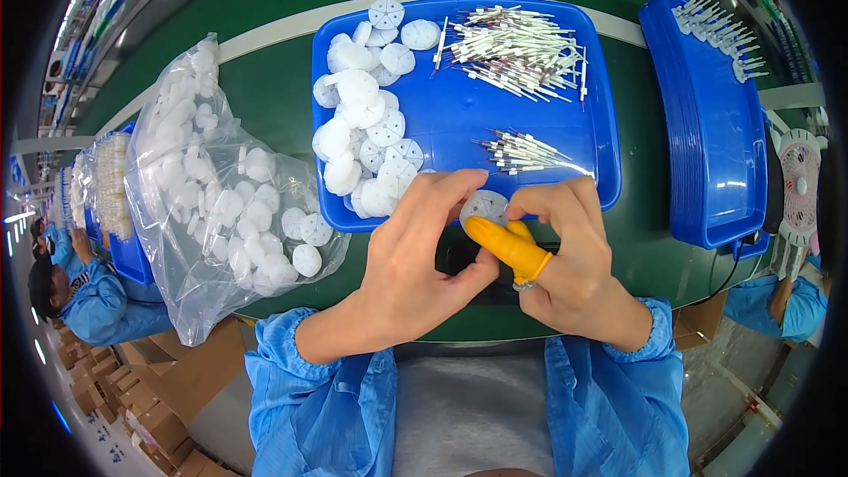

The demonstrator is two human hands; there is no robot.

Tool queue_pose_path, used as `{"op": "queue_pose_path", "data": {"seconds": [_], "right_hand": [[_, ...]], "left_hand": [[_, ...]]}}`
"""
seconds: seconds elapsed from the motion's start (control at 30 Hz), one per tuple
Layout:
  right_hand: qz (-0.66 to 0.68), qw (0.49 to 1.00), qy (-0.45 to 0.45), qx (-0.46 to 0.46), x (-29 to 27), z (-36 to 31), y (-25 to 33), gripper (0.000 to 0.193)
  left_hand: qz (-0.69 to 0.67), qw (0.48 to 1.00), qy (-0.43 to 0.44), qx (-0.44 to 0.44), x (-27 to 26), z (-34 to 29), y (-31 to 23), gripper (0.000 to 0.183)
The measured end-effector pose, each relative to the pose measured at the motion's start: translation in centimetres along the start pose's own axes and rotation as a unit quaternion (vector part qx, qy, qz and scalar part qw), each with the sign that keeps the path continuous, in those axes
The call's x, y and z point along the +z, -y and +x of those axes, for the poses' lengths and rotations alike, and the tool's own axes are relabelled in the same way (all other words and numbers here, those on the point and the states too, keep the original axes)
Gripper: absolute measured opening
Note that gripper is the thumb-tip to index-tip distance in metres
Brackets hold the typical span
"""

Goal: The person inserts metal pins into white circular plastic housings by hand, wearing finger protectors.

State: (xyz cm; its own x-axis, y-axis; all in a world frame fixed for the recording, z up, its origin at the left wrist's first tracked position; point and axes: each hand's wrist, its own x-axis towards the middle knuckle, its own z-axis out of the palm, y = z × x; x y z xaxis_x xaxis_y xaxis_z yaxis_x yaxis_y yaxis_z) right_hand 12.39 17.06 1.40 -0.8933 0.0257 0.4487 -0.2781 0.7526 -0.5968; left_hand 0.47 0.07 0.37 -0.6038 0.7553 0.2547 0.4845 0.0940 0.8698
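Observation:
My right hand (574,256) grips a round white slotted disc (485,206) at the tray's near edge. Yellow finger cots (508,246) cover its thumb and at least one other digit. At the disc's left side is my left hand (411,256), its index fingertip close to the rim and its thumb spread well apart below. Some of its fingers are hidden, so I cannot tell whether they touch the disc. Beyond both hands lies a blue tray (442,110). It carries a heap of white discs (362,106), a large pile of thin white sticks (521,49) and a smaller bunch of sticks (523,152).
A clear plastic bag (225,203) of white discs lies left of the tray. Stacked blue trays (707,132) stand at right, with assembled pieces (720,35) on top. Beside them is a pink fan (799,181). Other people in blue (110,296) sit at both sides; cardboard boxes (181,371) lie lower left.

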Motion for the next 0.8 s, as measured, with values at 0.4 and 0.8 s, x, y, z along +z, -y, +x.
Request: {"op": "queue_pose_path", "data": {"seconds": [0.4,0.8], "right_hand": [[0.225,0.958,-0.022,0.175,-1.3,-1.1,-1.4,0.027],[-0.078,0.94,-0.223,0.248,-12.1,-2.9,-6.6,0.013]], "left_hand": [[-0.275,0.959,0.068,-0.002,-1.4,1.2,0.9,0.066],[0.356,0.927,0.12,0.013,-3.3,1.8,0.8,0.03]]}}
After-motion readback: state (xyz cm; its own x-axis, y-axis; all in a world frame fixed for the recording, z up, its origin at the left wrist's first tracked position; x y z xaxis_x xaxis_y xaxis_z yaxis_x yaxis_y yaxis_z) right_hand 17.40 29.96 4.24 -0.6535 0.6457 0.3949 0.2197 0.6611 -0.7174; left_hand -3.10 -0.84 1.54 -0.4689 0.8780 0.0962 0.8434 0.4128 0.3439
